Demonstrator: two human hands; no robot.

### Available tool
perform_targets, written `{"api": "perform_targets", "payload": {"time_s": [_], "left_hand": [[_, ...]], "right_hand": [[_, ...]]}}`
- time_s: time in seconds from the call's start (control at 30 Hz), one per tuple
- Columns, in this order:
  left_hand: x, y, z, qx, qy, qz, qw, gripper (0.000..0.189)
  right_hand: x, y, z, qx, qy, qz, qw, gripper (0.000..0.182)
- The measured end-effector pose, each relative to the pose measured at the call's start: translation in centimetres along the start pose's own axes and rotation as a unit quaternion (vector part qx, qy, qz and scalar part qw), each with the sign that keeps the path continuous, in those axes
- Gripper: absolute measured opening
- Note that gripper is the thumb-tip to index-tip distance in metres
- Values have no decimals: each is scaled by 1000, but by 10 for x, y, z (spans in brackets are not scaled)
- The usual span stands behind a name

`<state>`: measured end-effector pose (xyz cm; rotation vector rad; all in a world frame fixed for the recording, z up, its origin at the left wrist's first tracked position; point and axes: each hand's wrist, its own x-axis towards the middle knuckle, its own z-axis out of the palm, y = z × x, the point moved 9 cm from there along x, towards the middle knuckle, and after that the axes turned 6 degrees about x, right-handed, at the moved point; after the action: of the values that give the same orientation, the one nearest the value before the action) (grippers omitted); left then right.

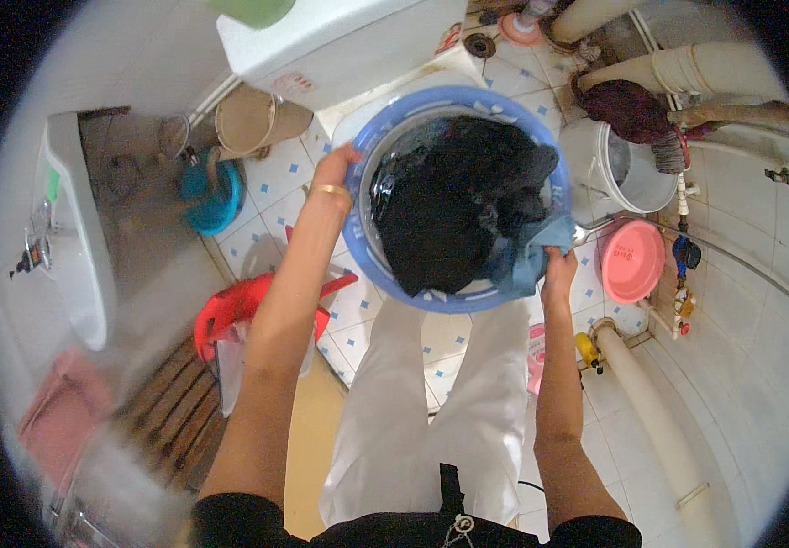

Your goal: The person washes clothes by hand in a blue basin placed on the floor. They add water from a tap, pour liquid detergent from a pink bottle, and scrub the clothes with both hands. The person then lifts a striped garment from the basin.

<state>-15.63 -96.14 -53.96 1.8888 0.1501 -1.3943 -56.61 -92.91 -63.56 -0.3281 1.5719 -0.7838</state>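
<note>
A blue plastic basin (pixel 463 96) is held in front of me, over the tiled floor and above my light trousers. Wet black cloth (pixel 435 212) fills most of it, with some water showing at the left. My left hand (pixel 336 171), with a band at the wrist, grips the basin's left rim. At the lower right rim, my right hand (pixel 559 270) grips the basin's edge together with a blue-grey cloth (pixel 535 253) that hangs over it. The fingers under the rim are partly hidden.
A white bucket (pixel 596 168) and a pink basin (pixel 634 260) stand to the right, near pipes (pixel 648 404). A red plastic stool (pixel 230 308) and a teal basin (pixel 230 198) are on the left. A white cistern-like box (pixel 367 55) lies beyond the blue basin.
</note>
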Motion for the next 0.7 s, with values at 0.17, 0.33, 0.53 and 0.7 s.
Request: {"api": "perform_targets", "payload": {"time_s": [0.17, 0.33, 0.53, 0.7], "left_hand": [[-69, 37, 38, 467, 241, 453, 720, 42], [-81, -48, 123, 644, 121, 486, 579, 56], [-6, -57, 102, 733, 177, 405, 517, 49], [16, -38, 83, 776, 154, 361, 493, 44]], "right_hand": [[-59, -69, 11, -390, 37, -276, 877, 57], [-84, -96, 124, -414, -67, -433, 798, 56], [-28, -36, 187, -539, -17, -415, 732, 46], [-20, -19, 222, -570, -31, -377, 729, 36]]}}
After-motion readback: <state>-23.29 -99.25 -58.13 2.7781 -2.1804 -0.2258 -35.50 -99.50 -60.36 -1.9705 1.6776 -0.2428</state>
